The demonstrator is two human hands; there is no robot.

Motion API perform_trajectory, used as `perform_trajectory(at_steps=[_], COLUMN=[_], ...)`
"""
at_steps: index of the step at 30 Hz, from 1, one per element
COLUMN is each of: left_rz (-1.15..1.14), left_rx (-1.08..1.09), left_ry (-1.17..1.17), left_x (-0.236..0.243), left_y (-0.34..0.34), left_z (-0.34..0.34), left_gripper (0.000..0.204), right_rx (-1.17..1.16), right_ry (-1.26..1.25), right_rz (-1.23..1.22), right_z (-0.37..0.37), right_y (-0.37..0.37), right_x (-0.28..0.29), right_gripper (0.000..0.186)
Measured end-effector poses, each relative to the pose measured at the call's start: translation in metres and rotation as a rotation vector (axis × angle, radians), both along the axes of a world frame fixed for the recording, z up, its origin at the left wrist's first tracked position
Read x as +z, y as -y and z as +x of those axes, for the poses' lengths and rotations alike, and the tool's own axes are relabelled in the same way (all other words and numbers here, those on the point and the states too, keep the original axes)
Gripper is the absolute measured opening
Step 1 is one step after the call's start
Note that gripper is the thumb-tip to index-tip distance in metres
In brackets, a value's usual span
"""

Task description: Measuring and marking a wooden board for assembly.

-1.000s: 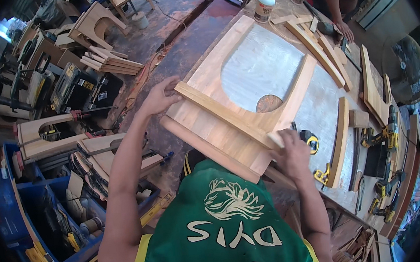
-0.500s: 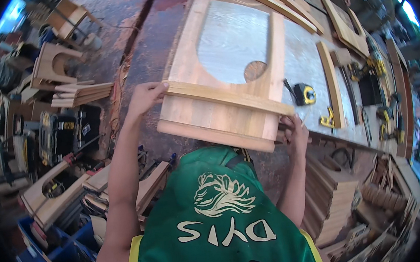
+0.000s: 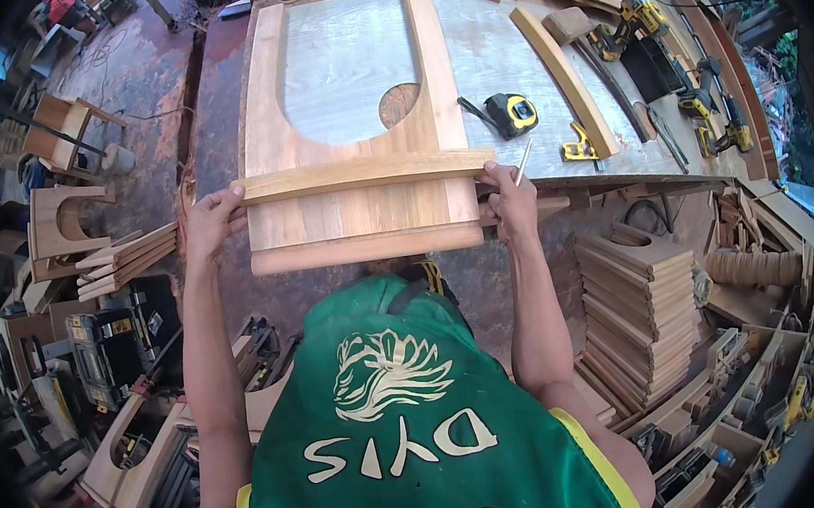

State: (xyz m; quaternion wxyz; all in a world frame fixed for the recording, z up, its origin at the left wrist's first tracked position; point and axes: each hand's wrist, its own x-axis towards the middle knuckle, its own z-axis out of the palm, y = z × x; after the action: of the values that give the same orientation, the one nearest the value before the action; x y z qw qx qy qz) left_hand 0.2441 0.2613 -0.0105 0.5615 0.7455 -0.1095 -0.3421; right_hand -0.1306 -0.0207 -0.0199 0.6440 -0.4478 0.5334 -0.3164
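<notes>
A U-shaped wooden panel [image 3: 365, 211] lies on the workbench, its rounded near edge jutting toward me over the bench edge. Across it rests a narrow wooden strip [image 3: 366, 173], spanning from side to side below the curved cutout. My left hand [image 3: 217, 219] pinches the strip's left end with thumb and fingers. At the other end, my right hand [image 3: 513, 204] grips the strip with its fingertips, which are partly hidden beneath it. A thin pale stick like a pencil [image 3: 523, 161] pokes up from between the right hand's fingers.
Right of the panel lie a yellow-black tape measure [image 3: 511, 115], a small yellow clamp [image 3: 578, 143] and a wooden bar [image 3: 567, 85]. Cordless drills [image 3: 638, 13] stand farther right. Stacked wooden panels [image 3: 640, 311] rise beside my right arm; a black toolbox [image 3: 106, 358] stands left.
My view has turned, so the bench and panel appear shifted left and straighter. Both hands stay at the strip's ends, and the strip now lies nearly level across the panel.
</notes>
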Motion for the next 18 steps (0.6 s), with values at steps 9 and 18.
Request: perform_trajectory(at_steps=[9, 18], left_rz=[-0.004, -0.008], left_rx=[0.015, 0.045], left_ry=[-0.033, -0.064], left_x=[0.002, 0.001], left_y=[0.002, -0.002], left_z=[0.002, 0.001], left_gripper=[0.035, 0.032], right_rx=[-0.001, 0.03], right_ry=[-0.005, -0.038], right_rz=[0.03, 0.012], right_z=[0.001, -0.001], right_y=[0.007, 0.009], right_x=[0.0, 0.001], right_gripper=[0.031, 0.033])
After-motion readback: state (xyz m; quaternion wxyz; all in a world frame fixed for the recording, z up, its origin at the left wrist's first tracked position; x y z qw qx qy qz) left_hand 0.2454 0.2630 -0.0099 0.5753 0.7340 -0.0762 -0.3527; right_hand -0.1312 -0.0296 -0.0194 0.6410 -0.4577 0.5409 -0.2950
